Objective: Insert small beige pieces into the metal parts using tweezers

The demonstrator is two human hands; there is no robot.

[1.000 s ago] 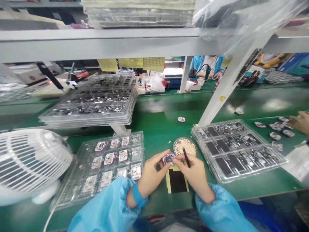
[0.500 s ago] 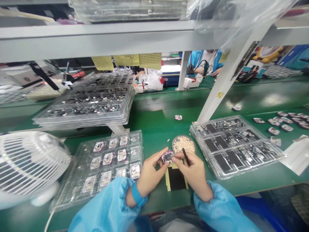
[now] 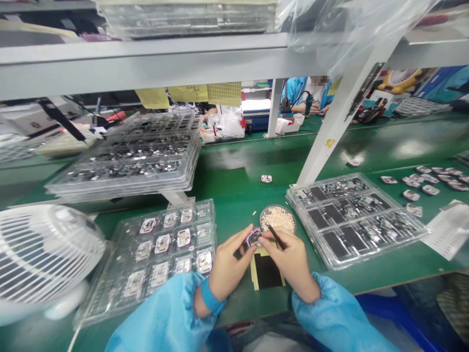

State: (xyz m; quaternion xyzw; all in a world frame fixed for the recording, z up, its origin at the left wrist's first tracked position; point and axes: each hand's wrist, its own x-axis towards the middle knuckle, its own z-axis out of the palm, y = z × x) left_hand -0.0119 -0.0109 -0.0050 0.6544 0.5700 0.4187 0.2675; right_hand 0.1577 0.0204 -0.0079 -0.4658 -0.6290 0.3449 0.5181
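The left hand pinches a small purple-rimmed electronic casing between thumb and fingers, above the green desk and beside a round dish of tiny beige pieces. The right hand pinches its near edge, a slim black tool tucked in the grip. It looks light and stiff, its innards probably fragile; the rim suits holding.
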